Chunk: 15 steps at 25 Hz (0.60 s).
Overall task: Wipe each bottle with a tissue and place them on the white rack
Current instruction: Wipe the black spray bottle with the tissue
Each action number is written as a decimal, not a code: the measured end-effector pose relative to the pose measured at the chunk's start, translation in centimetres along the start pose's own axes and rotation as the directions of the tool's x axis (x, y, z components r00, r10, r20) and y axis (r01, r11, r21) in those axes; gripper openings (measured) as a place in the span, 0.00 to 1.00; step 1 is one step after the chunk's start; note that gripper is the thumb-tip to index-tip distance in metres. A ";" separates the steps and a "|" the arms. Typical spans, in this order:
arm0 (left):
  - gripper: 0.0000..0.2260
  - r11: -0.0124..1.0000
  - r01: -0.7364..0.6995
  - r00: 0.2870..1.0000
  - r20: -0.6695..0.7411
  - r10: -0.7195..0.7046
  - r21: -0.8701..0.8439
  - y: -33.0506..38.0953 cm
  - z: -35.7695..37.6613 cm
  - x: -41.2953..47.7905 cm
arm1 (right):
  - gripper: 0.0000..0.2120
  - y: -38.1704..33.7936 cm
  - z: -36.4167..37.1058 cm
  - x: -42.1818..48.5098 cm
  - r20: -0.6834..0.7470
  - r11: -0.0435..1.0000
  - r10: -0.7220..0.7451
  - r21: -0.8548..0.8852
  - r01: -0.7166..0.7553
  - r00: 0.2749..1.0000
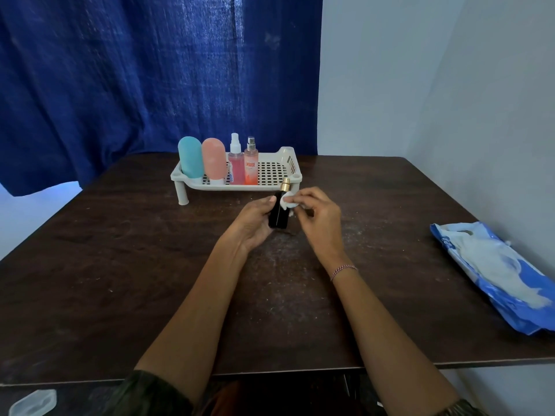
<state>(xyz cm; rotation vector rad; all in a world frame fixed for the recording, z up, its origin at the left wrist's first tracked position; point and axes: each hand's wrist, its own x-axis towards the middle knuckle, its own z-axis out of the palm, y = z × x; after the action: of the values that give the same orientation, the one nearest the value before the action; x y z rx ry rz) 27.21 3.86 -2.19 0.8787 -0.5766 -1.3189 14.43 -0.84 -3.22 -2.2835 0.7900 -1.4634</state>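
My left hand (255, 219) grips a black bottle (277, 213) with a gold spray top, held upright just above the table. My right hand (315, 213) pinches a white tissue pad (288, 201) against the bottle's upper right side. Behind them stands the white rack (274, 171) on short legs. In its left half stand a teal bottle (190, 157), a pink bottle (213, 160), a clear spray bottle of pink liquid (236, 163) and an orange spray bottle (251, 165). The rack's right half holds nothing.
A blue and white tissue pack (495, 274) lies open at the table's right edge, near the wall. The dark wooden table (120, 265) is dusty in the middle. A blue curtain (150, 70) hangs behind the rack. A clear plastic lid (33, 402) shows at the bottom left.
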 end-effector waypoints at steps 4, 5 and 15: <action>0.13 0.999 -0.034 0.999 -0.019 0.033 -0.036 0.5 -0.4 0.2 | 0.12 -0.3 0.4 -0.3 0.051 0.995 -0.099 -0.023 0.100 0.994; 0.14 0.997 -0.046 0.998 -0.041 0.043 -0.060 0.8 -0.8 0.4 | 0.12 -0.6 0.7 -0.6 0.117 0.989 -0.140 -0.029 0.144 0.983; 0.13 0.970 -0.069 0.992 0.123 0.041 0.235 0.2 -1.0 0.3 | 0.11 0.2 -0.5 0.1 -0.091 0.999 0.037 0.009 -0.036 0.995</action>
<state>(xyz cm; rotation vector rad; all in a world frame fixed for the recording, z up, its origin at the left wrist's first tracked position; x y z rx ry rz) 28.19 3.77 -2.59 0.9781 -0.8596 -1.2734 13.99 -1.07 -3.04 -2.1989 0.8465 -1.5603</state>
